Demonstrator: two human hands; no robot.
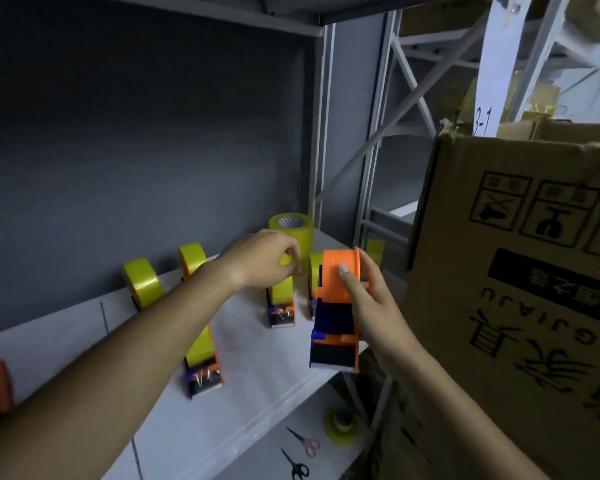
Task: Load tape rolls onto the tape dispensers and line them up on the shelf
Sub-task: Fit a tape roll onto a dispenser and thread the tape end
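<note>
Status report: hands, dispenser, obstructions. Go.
Right hand grips empty orange dispenser. Left hand pinching at a loaded dispenser. Cardboard box crowds right side.

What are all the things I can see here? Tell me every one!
Loaded tape dispensers: at least three, orange with yellow tape, lined up on the shelf.
Empty tape dispenser: one, orange and blue, held above the shelf's front edge.
Loose tape roll: one, yellow, standing at the back of the shelf.
Shelf: one, white, with a dark grey back wall.
Cardboard box: one, brown with black print, at the right.
Scissors: two pairs, one black, one pink, on the lower level.
Small tape roll: one, yellow, beside the scissors.
Left hand: reaching to the loaded dispensers.
Right hand: holds the empty dispenser.
</note>
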